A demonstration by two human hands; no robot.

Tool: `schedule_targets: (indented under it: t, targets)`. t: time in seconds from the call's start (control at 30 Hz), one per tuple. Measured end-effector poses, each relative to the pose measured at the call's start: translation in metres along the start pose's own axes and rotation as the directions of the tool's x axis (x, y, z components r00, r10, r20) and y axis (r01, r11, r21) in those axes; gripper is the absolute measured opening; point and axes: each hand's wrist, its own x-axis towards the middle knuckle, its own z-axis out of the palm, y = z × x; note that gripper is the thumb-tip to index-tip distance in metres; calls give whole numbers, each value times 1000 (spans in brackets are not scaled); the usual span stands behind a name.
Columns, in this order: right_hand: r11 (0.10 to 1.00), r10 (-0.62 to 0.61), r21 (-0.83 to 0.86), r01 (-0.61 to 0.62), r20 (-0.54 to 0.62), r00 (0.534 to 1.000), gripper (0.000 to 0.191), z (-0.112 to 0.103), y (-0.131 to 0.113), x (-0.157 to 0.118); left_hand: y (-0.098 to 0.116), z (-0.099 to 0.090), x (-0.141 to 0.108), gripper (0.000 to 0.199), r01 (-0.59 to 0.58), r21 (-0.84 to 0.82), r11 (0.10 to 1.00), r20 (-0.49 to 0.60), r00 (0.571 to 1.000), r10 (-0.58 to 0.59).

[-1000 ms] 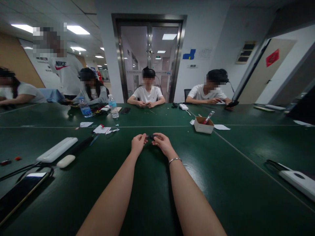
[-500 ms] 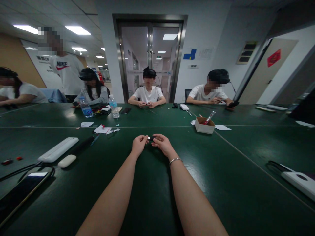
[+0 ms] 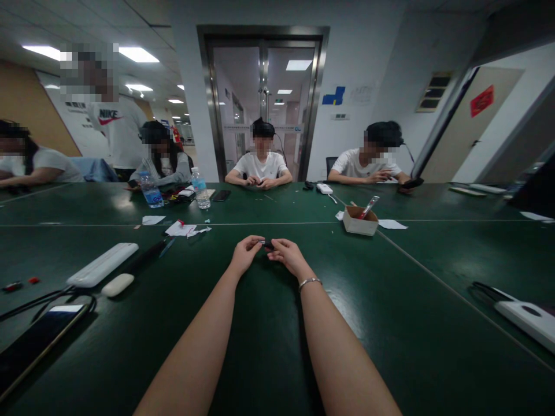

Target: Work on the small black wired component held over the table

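Observation:
Above the green table [image 3: 269, 335], straight ahead of me, a small black object with a short silver end [image 3: 267, 244] is held between my hands. It looks like a USB stick, though it is too small to be sure. My left hand [image 3: 245, 254] pinches the silver end with thumb and fingertips. On the other side, my right hand [image 3: 287, 255] grips the black body between thumb and fingers. Fingertips cover part of the object at both ends.
To the left lie a white power bank [image 3: 104, 264], a white oval case [image 3: 118, 285], a phone [image 3: 41, 341] and cables. Paper scraps [image 3: 181, 229] and a small open box [image 3: 361, 222] stand further off. Several people sit across the table; one person stands.
The small object has turned slightly between my fingers, and less of its silver end shows. My left fingertips have shifted a little; both forearms stay nearly in place.

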Motion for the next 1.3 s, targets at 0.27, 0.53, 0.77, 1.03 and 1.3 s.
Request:
schedule_targets:
  t: [0.27,0.53,0.77,1.03,1.3]
  targets:
    - [996,-4,-90,8,38,999,33,-4,3,4,2,-1,0,22,-29,30,999,22,999,29]
    - [989,-85,-112,94,79,993,28,-9,11,9,-2,-4,0,32,132,31,991,14,991,-133]
    - [993,-94,-51,102,143,985,37,-10,12,7,4,-2,-3,47,202,227,953,-28,979,-201]
    - [999,-22,-39,27,118,993,22,-6,7,5,5,0,-6,47,159,272,949,-55,987,-149]
    - [996,-36,-83,40,45,998,24,-3,4,4,5,0,-4,22,3,137,991,16,1000,-6]
